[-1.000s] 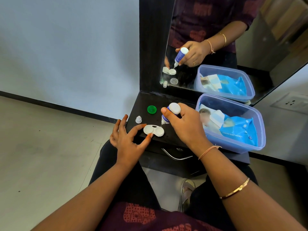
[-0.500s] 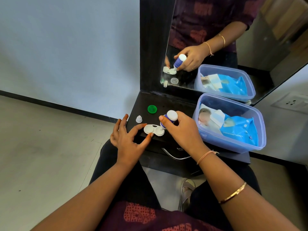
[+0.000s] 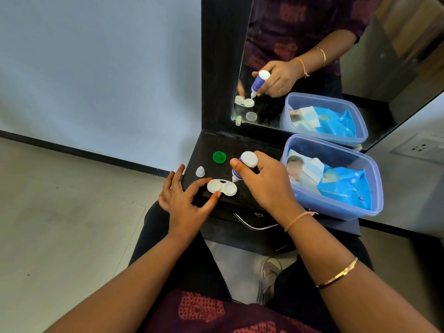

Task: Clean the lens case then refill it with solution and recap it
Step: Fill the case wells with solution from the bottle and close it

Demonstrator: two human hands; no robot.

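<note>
So going left to right: the left hand is spread fairly wide, thumb and index finger touching the left end of the lens case to steady it, not really gripping. The case sits open near the front edge of the black worktop, both wells uncapped. A small clear cap stands just behind it, and a green lid a bit further back.

The right hand has its fingers wrapped around the solution bottle, tipped nozzle-down right at the case's right well. So I'd say we're mid-refill; recapping is all still to do.

What I can't tell: whether any liquid is actually in either well, or whether the cleaning got done. I only spot one green lid; a second one isn't visible here. The blue tub on the right holds a wipes pack, its label too small to read.
</note>
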